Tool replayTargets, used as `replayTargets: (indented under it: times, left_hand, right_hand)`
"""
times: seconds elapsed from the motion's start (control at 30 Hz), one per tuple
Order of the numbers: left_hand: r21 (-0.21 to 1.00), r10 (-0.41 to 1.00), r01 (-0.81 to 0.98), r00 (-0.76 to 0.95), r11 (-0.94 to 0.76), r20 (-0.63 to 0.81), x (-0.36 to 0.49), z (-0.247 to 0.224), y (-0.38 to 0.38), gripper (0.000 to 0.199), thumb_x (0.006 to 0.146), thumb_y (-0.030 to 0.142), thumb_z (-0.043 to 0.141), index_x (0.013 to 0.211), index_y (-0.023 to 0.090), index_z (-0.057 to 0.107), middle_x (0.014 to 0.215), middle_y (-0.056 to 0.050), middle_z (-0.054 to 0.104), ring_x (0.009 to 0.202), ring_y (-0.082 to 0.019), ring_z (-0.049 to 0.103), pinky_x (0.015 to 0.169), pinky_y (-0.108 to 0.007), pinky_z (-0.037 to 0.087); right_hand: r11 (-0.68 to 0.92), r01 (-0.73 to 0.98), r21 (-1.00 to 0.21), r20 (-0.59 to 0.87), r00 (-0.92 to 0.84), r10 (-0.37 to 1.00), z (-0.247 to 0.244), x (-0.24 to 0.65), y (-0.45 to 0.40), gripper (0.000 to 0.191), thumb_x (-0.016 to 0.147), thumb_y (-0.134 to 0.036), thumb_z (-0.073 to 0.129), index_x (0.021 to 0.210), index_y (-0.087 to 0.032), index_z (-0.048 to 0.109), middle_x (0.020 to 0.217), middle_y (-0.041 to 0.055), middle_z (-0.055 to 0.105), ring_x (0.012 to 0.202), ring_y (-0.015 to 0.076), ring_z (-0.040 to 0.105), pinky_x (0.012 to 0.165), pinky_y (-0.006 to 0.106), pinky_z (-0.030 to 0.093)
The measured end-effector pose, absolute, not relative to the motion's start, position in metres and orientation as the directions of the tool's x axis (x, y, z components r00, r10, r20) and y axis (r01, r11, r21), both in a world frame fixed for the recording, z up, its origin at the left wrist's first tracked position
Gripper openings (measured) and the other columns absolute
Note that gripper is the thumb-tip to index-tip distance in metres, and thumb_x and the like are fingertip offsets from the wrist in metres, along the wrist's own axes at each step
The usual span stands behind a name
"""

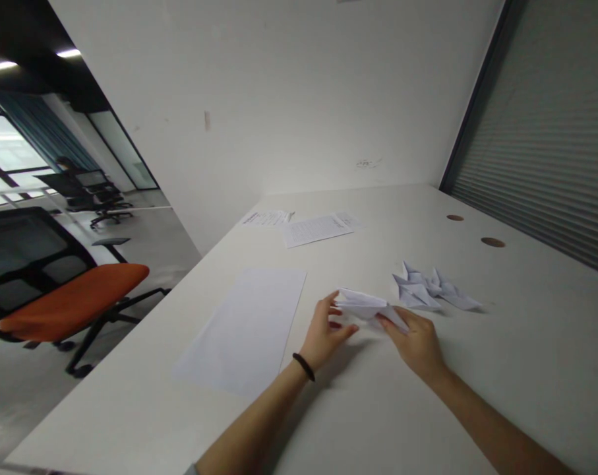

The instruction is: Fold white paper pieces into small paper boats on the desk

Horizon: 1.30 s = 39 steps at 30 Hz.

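The right hand (417, 340)'s fingers pinch the right end of a folded paper piece (362, 304), held between both hands over the surface (378, 422); the left hand (326, 335)'s fingers curl at its left end, thumb spread clear. Its layers stand loose, so it seems only partly folded. Beyond the right hand, pointed paper folds (417, 292) look finished; left, a blank sheet (249, 326) lies flat, not yet folded.
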<state>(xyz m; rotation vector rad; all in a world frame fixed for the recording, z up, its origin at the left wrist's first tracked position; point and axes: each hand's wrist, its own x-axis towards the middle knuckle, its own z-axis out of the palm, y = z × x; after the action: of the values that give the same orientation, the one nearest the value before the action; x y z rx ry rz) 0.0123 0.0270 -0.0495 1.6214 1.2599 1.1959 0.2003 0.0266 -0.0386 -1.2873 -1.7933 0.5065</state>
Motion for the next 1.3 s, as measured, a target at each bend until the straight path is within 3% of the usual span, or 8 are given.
replayTargets:
  times: [0.07,0.13,0.23,0.3,0.5,0.7,0.93,1.3]
  left_hand:
    - [0.786,0.897,0.462,0.05,-0.411,0.439,0.009,-0.04,0.021,0.087,0.066,0.036,0.067,0.134,0.017,0.016,0.121,-0.015,0.037,0.105,-0.023,0.045,0.081,-0.035,0.045]
    - [0.561,0.814,0.641,0.181,-0.523,0.551,0.005,-0.03,0.016,0.085,0.067,0.035,0.067,0.135,0.023,0.017,0.129,-0.014,0.031,0.115,-0.025,0.037,0.09,-0.04,0.039]
    - [0.273,0.745,0.71,0.522,-0.65,0.417,0.003,-0.023,0.011,0.06,0.073,0.029,0.063,0.126,0.028,0.036,0.126,-0.007,0.042,0.111,-0.025,0.042,0.091,-0.04,0.037]
    - [0.226,0.732,0.697,0.633,-0.68,0.251,0.003,-0.024,0.01,0.043,0.077,0.021,0.057,0.118,0.026,0.046,0.112,-0.004,0.055,0.1,-0.021,0.051,0.086,-0.035,0.041]
    - [0.388,0.763,0.678,0.635,-0.624,0.12,-0.01,-0.037,0.012,0.022,0.08,0.01,0.049,0.096,0.019,0.061,0.109,-0.003,0.06,0.098,-0.014,0.055,0.089,-0.024,0.041]
    - [0.586,0.74,0.535,0.649,-0.609,0.176,-0.029,-0.048,0.015,0.02,0.084,0.025,0.051,0.102,0.022,0.061,0.118,-0.003,0.056,0.107,-0.016,0.051,0.1,-0.034,0.03]
    - [0.503,0.937,0.793,0.258,-0.344,0.235,-0.029,-0.048,0.019,0.011,0.073,0.029,0.065,0.068,0.021,0.069,0.083,-0.004,0.06,0.084,-0.02,0.05,0.075,-0.032,0.04]
    - [0.601,0.992,0.792,0.049,-0.11,0.118,-0.027,-0.044,0.017,0.01,0.069,0.03,0.065,0.064,0.023,0.069,0.085,-0.002,0.057,0.087,-0.02,0.048,0.077,-0.032,0.036]
  right_hand:
    - [0.533,0.693,-0.486,0.538,-0.244,0.807,-0.032,0.202,0.024,0.03,0.076,-0.015,0.044,0.099,-0.019,0.062,0.101,0.0061,0.066,0.093,0.0222,0.058,0.084,0.035,0.043]
    - [0.542,0.788,-0.291,0.52,-0.345,0.781,-0.031,0.197,0.018,0.039,0.073,-0.006,0.042,0.105,-0.019,0.059,0.105,0.0074,0.063,0.097,0.022,0.056,0.086,0.034,0.043]
    - [0.532,0.835,-0.137,0.359,-0.459,0.813,-0.036,0.184,0.009,0.036,0.071,-0.002,0.04,0.095,-0.017,0.062,0.093,0.0095,0.064,0.09,0.0227,0.056,0.08,0.035,0.045]
    - [0.614,0.779,-0.132,0.267,-0.568,0.778,-0.04,0.182,0.006,0.035,0.069,-0.001,0.041,0.092,-0.017,0.062,0.093,0.009,0.063,0.09,0.0222,0.055,0.081,0.036,0.045]
    - [0.74,0.598,-0.309,0.221,-0.711,0.667,-0.04,0.217,0.022,0.049,0.074,-0.009,0.045,0.122,-0.02,0.047,0.121,0.0058,0.053,0.114,0.0183,0.044,0.098,0.036,0.034]
    - [0.784,0.502,-0.365,0.261,-0.754,0.603,-0.048,0.233,0.041,0.021,0.085,-0.027,0.047,0.097,-0.02,0.063,0.1,0.0053,0.065,0.095,0.018,0.055,0.085,0.034,0.042]
    - [0.587,0.624,-0.516,0.309,-0.503,0.807,-0.059,0.222,0.037,0.025,0.089,-0.028,0.038,0.074,-0.018,0.057,0.073,0.0037,0.058,0.071,0.0157,0.053,0.066,0.028,0.042]
    - [0.474,0.737,-0.482,0.232,-0.415,0.88,-0.067,0.215,0.043,0.026,0.085,-0.028,0.041,0.068,-0.017,0.057,0.07,0.0043,0.057,0.07,0.0172,0.053,0.065,0.029,0.04]
